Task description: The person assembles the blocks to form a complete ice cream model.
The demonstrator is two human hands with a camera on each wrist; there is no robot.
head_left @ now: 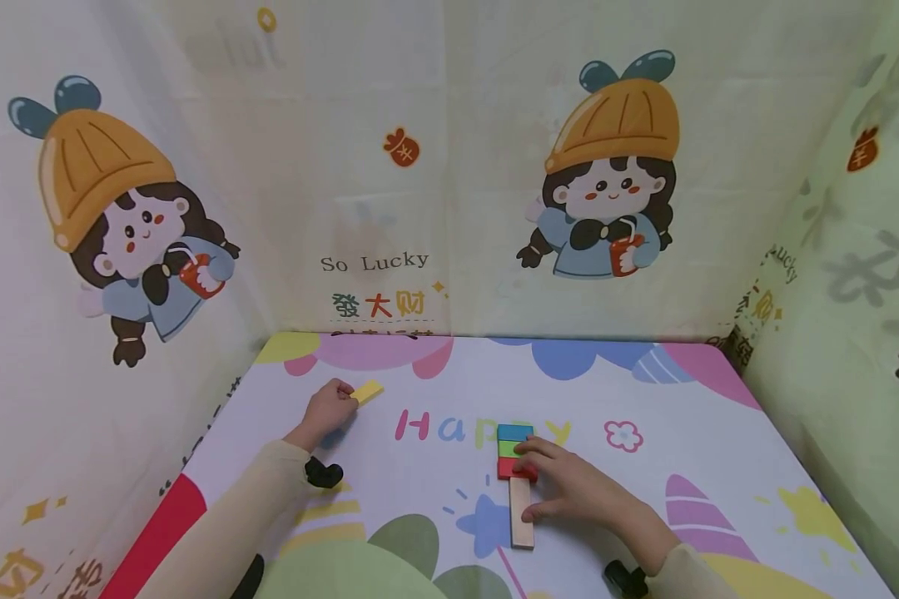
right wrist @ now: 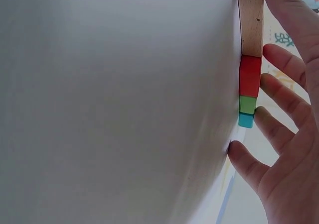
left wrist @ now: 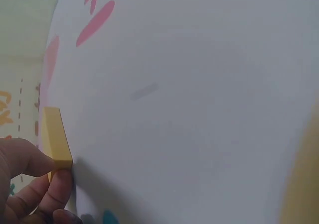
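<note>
My left hand (head_left: 328, 412) pinches a yellow wooden block (head_left: 368, 393) by one end, between thumb and fingers, at the left of the table. The left wrist view shows the block (left wrist: 56, 134) tilted at the fingertips. Nearer the middle, a blue block (head_left: 514, 433), a green block (head_left: 508, 449) and a red block (head_left: 505, 468) lie in a row. A long plain wooden block (head_left: 520, 516) continues the row toward me. My right hand (head_left: 580, 491) reaches over it from the right with fingers spread, fingertips touching the blocks and partly covering the green and red ones.
The tabletop cover (head_left: 412, 474) is white with printed shapes and the word Happy. Patterned cloth walls (head_left: 487, 191) enclose the back and both sides of the table. Black wrist straps (head_left: 324, 472) sit on both arms.
</note>
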